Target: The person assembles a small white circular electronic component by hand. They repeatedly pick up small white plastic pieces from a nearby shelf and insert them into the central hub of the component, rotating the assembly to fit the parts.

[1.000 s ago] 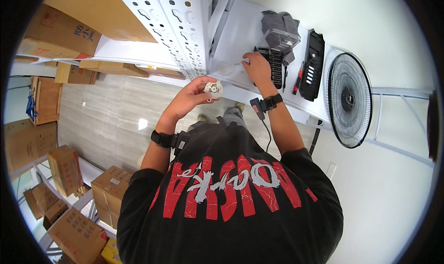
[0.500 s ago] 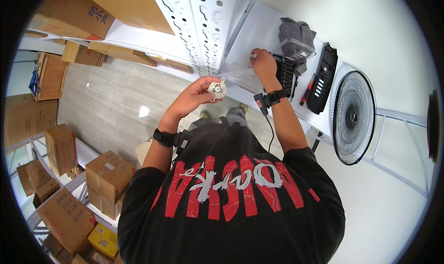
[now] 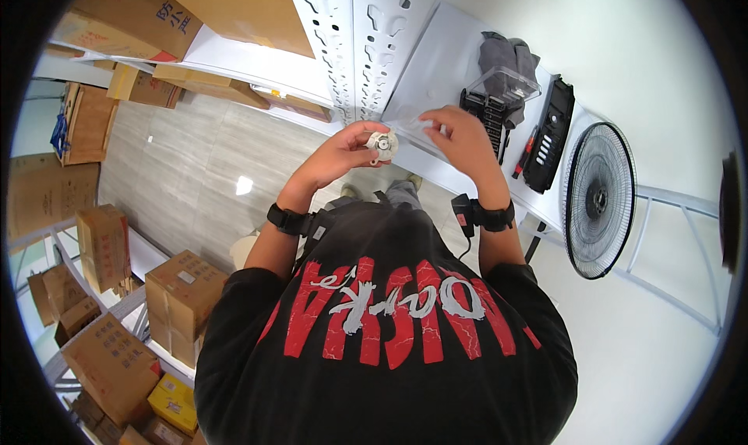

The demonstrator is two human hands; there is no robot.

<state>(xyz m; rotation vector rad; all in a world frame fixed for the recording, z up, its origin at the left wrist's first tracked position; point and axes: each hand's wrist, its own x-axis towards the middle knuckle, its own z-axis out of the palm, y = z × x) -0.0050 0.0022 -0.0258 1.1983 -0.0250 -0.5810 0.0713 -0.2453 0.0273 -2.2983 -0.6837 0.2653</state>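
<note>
Held between the thumb and fingers of my left hand [image 3: 343, 153] is a small round cream-coloured part [image 3: 382, 145] with mounting ears and a metal centre, perhaps a small motor. Its centre faces up. My right hand [image 3: 463, 137] hovers to the right of that part, over the front of the white table [image 3: 444, 51]. The thumb and index finger point left, their tips a little apart, and no object shows between them. The other right fingers are partly hidden.
On the table stand a clear plastic box [image 3: 510, 82] with grey cloth [image 3: 506, 55], a black slotted rack [image 3: 485, 118] and a long black panel [image 3: 549, 133]. A caged fan [image 3: 598, 199] is at right. A perforated white post [image 3: 354, 47] rises ahead; cartons [image 3: 183, 297] fill shelves at left.
My right hand has come back from the table toward my left hand. The left hand, still holding the round part, has shifted slightly right.
</note>
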